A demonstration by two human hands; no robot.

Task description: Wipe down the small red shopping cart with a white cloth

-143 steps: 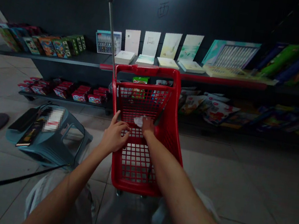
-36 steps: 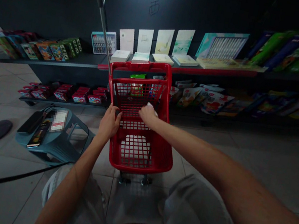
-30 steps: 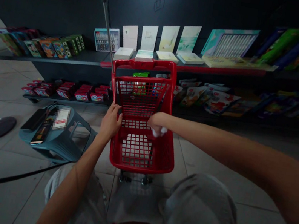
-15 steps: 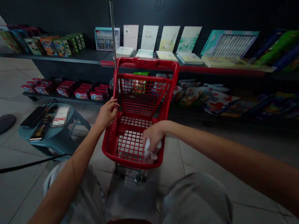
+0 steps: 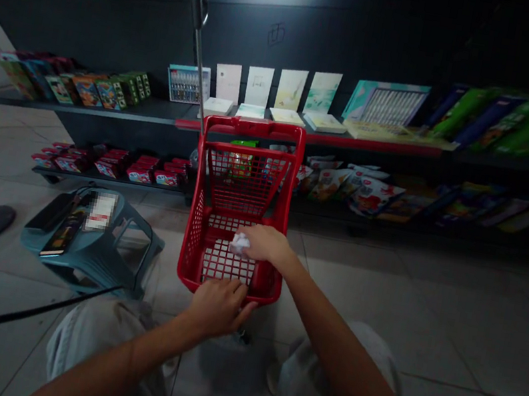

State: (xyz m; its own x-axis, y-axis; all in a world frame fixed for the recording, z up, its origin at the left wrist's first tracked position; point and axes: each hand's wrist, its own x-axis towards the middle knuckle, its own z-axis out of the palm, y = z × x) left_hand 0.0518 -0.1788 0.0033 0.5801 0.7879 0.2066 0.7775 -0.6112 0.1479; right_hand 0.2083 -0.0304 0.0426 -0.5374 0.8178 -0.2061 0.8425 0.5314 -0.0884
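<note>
Between my knees stands a small red plastic shopping cart (image 5: 191,233) with grid walls and a high handle at its far end. My left hand (image 5: 217,305) grips the near rim of the cart, fingers over the edge and thumb outside. Inside the basket, above its grid floor, my right hand (image 5: 264,244) is closed on a crumpled white cloth (image 5: 239,244); whether it is fabric or tissue I cannot tell. The cloth bulges out at the left of the fingers. My hand hides part of it.
A blue-grey plastic stool (image 5: 105,257) at the left bears dark items and a white one. Beyond the cart, a dark shelf (image 5: 149,112) holds boxes, books and bagged goods. A metal pole (image 5: 198,52) rises behind the handle. A black strap (image 5: 22,314) crosses the lower left.
My left hand has moved from the cart's left side to its near rim. The right hand has shifted left and away from the near right corner, still holding the cloth.
</note>
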